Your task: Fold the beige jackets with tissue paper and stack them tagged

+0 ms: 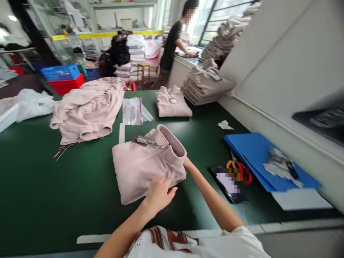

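Note:
A folded pale pink sweatshirt (137, 161) with a stand-up collar lies on the green table, its collar end turned toward the right. A dark hang tag (141, 140) on a cord rests over its upper part. My left hand (160, 193) is at the near edge of the sweatshirt, thumb apart from the fingers, holding nothing. Behind the collar on the right side goes my right hand (187, 163); only the wrist end shows, and its fingers are hidden by the cloth.
Loose pink garments (90, 107) are heaped at the left, beside clear plastic bags (132, 111). Another folded sweatshirt (173, 105) and a folded stack (204, 86) stand farther back. A phone (228, 184), scissors (239, 171) and a blue folder (255, 150) lie right. A person (172, 46) works beyond.

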